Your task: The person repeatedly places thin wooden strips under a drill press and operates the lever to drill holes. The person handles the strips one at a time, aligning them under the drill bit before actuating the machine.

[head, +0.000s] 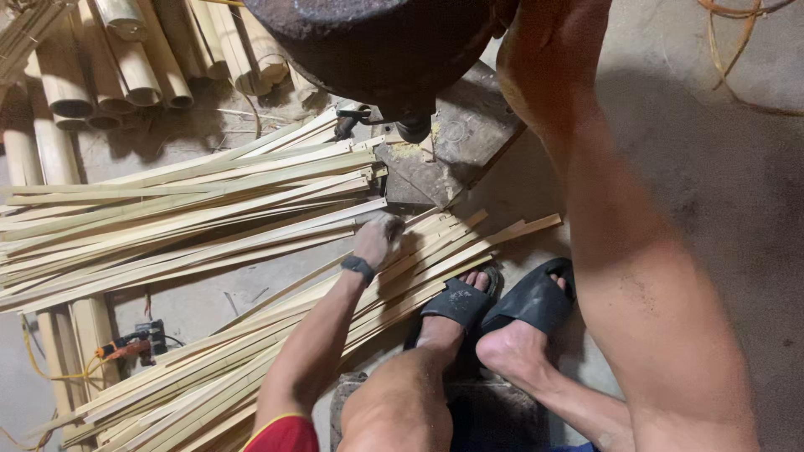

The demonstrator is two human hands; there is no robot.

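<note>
We note the left hand [377,238] resting on bamboo strips [193,209], finger state unclear; strips look light, springy, splintery; grip mid-length.

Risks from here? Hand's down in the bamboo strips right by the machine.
1. The left hand lies bare on cut bamboo strips; splinters or sharp edges seem likely.
2. It sits close to the dark machine, so a slip forward might reach it.
3. Loose strips lie under the feet in open sandals, so a slide is possible.
</note>
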